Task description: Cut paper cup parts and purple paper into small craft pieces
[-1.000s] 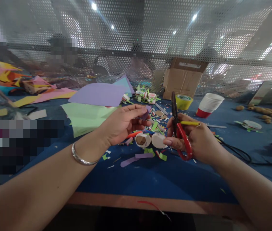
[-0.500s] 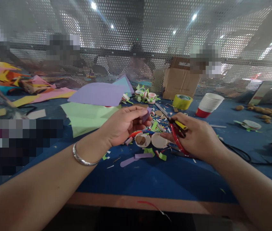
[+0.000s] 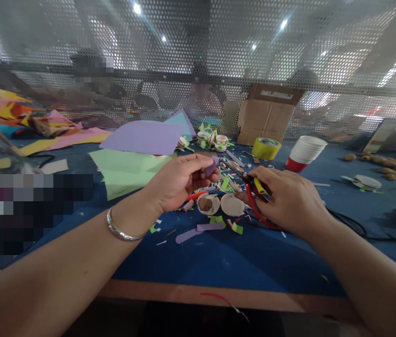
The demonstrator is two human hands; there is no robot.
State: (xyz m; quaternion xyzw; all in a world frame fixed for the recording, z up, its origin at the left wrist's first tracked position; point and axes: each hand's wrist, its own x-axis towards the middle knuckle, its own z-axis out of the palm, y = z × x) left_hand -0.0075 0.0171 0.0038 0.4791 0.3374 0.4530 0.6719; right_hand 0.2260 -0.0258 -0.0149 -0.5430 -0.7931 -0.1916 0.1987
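Observation:
Between the thumb and fingers of my left hand (image 3: 190,180) is a small piece of purple paper (image 3: 212,166). My right hand (image 3: 285,196) grips scissors (image 3: 254,199) with red and yellow handles. Their blades point up and left, apart from the paper. Below the hands lie two white paper discs (image 3: 233,205), the left one with a brown piece (image 3: 205,203) on it. Nearer the table's front edge are purple paper strips (image 3: 189,235), one rounded at its end. Green and white paper scraps (image 3: 238,228) are scattered around.
Large purple (image 3: 141,137) and green sheets (image 3: 127,168) lie left of centre. Behind stand a cardboard box (image 3: 266,117), yellow tape (image 3: 266,149) and stacked paper cups (image 3: 306,152). Several brown round items (image 3: 390,164) lie far right. A perforated metal screen (image 3: 198,47) closes off the back.
The scissors' blades have spread apart and their handles have shifted in my right hand. My left hand stays almost in place with the purple paper.

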